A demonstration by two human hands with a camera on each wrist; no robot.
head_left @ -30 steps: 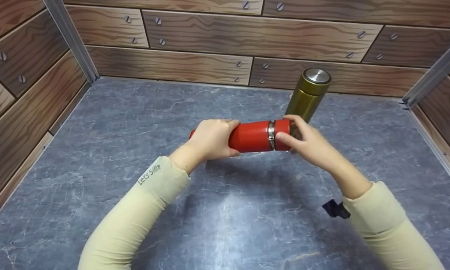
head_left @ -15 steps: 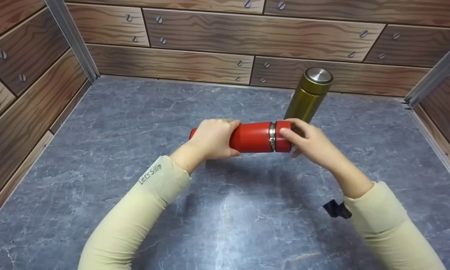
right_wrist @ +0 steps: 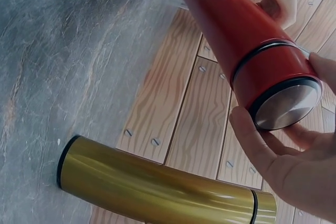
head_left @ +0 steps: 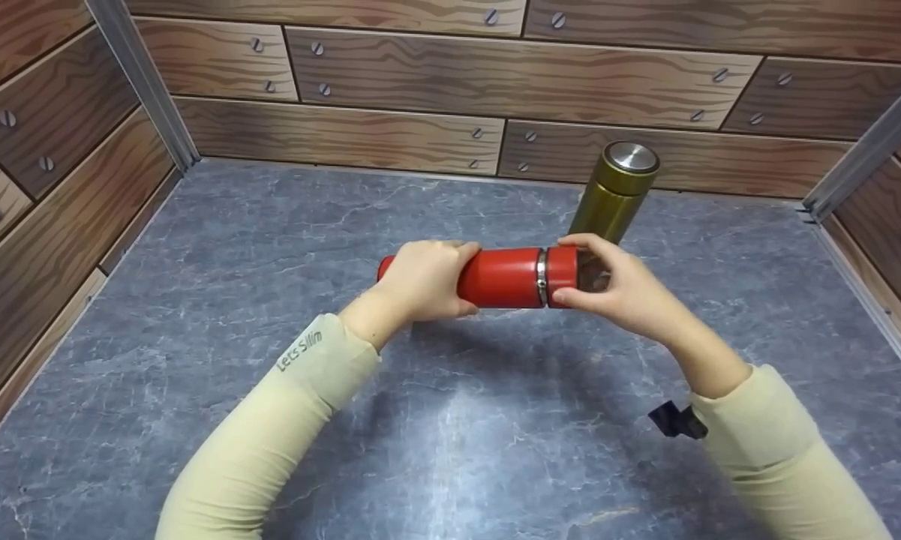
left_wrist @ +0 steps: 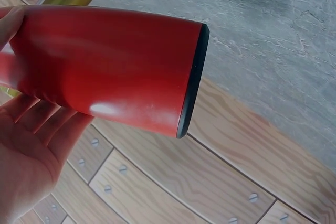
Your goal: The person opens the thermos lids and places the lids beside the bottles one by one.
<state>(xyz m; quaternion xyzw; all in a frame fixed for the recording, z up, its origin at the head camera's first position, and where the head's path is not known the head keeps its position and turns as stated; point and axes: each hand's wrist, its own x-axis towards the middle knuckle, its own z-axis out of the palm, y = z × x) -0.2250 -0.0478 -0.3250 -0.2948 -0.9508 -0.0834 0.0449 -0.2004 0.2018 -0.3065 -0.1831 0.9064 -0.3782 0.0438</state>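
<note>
A red thermos flask [head_left: 501, 278] lies sideways in the air over the table, its capped end to the right. My left hand [head_left: 426, 281] grips the body near the middle, and the black-rimmed base [left_wrist: 194, 81] sticks out beyond it. At the other end my right hand [head_left: 626, 289] holds the red lid [head_left: 563, 276] between thumb and fingertips. A silvery band shows between lid and body in the head view. The lid's metal top [right_wrist: 287, 106] faces the right palm in the right wrist view.
A gold thermos flask [head_left: 609, 199] with a steel-topped lid stands upright behind the right hand. Wood-patterned walls [head_left: 420, 75] close off the back and sides of the grey marbled table [head_left: 450, 450]. A small black piece [head_left: 677, 420] sits at the right cuff.
My right fingers have shifted around the lid, the thumb rising and then dropping to its lower edge. The left hand keeps its grip and the red flask has hardly moved.
</note>
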